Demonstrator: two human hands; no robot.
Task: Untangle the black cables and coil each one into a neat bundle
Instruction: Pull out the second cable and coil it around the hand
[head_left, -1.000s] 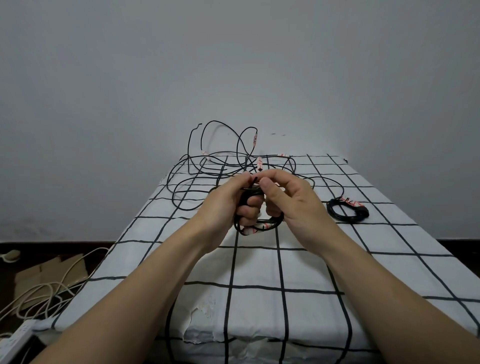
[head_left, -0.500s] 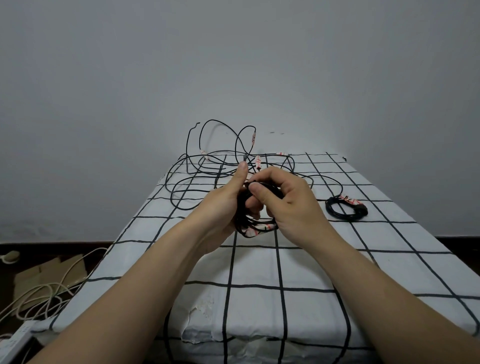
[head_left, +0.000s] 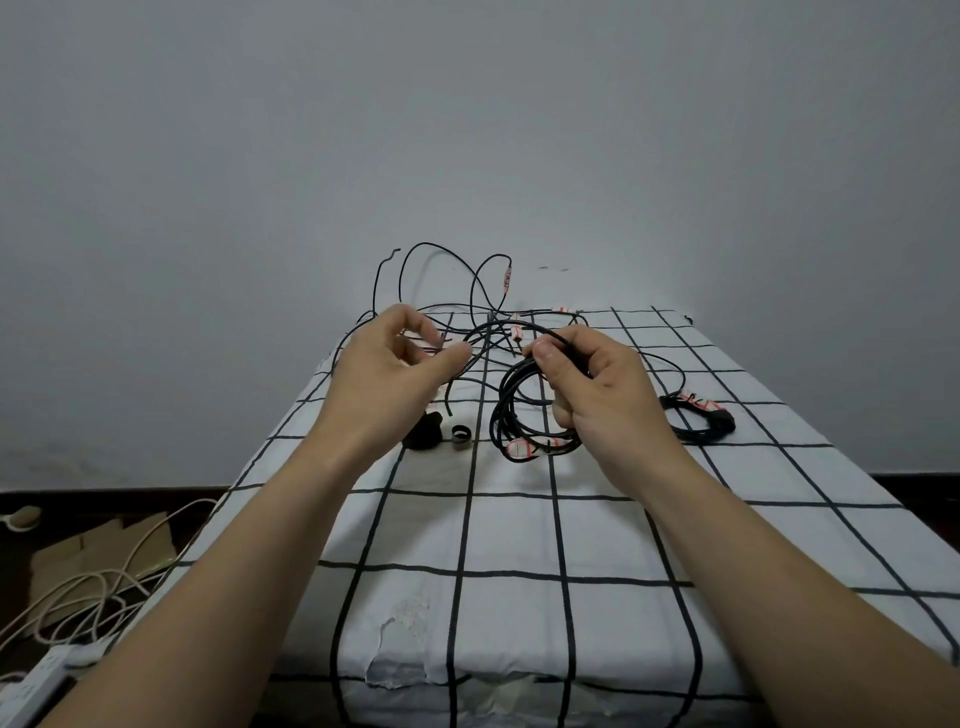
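The thin black cable is looking light and springy, so the half-wound coil (head_left: 522, 415) is best gripped where its loops gather. The right hand (head_left: 597, 395) is clamping it there, fingers curled round the turns. The left hand (head_left: 395, 374), apart from it, is pinching the free strand (head_left: 488, 327). A finished bundle (head_left: 698, 422) is lying right of the right hand, and the tangle (head_left: 457, 280) is waiting beyond both.

Both bare forearms reach forward. The right hand (head_left: 597, 400) grips the cable coil (head_left: 498, 415), with the thumb pressed on top. The left hand (head_left: 395, 374) is beside it with loosely curled fingers; I cannot tell if it holds anything.
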